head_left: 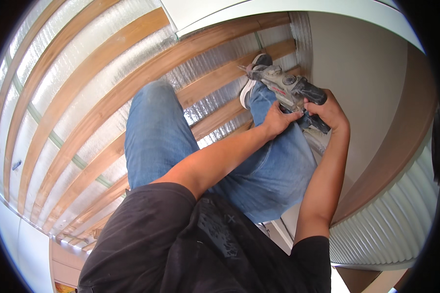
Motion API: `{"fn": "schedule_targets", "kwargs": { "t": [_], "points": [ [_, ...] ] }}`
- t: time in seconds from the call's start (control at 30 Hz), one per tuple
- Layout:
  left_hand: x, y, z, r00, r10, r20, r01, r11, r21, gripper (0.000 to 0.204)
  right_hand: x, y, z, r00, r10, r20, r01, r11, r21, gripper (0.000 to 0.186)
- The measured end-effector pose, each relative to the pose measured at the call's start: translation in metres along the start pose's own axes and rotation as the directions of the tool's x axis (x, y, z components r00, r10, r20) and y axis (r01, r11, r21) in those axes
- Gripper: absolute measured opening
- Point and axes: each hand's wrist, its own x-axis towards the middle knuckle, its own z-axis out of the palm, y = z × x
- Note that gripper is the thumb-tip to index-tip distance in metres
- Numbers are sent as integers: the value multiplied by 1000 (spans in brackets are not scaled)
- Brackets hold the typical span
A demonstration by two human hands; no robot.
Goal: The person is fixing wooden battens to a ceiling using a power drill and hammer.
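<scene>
A dusty grey power tool point(286, 85) with black grips is held over my bent right leg, its narrow front end pointing up-left toward my shoe point(246, 95). My left hand point(281, 118) is closed on the tool's lower body, thumb reaching to the right along its underside. My right hand point(329, 110) grips the rear part near the black handle, its fingers partly hidden behind the tool. My jeans-clad left knee point(154, 107) is raised to the left of the tool.
Wooden battens point(83, 83) run over silver foil sheeting point(107, 97), with a thin green strip point(54, 137) crossing beneath them. At the right are a beige surface point(361, 78), a brown board point(400, 132) and ribbed white panelling point(395, 219). A white edge point(239, 17) borders the top.
</scene>
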Motion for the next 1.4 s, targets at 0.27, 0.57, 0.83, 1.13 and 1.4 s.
{"fn": "schedule_targets", "kwargs": {
  "t": [0.27, 0.57, 0.83, 1.13, 1.4],
  "points": [
    [-2, -2, 5, 998, 37, -54, -38, 999, -26, 73, 7, -2, -2, 1000, -13, 15, 14, 998, -56, 14],
    [7, -17, 3, 996, 48, -68, -54, 995, -81, 72, 10, -9, 5, 1000, -24, 14, 25, 997, -78, 15],
    [14, -18, -3, 998, 1, -66, -6, 997, -76, 74, 16, -18, 8, 999, -11, 36, 14, 996, -89, 16],
    [-3, 9, -16, 996, -64, 61, 62, 998, 30, 75, 19, -23, 14, 998, -33, 47, 37, 995, -96, 16],
    [-53, 131, -209, 968, 206, 146, -239, 561, 792, 52, 16, -5, 5, 999, -32, 37, 36, 991, -127, 16]
  ]
}}
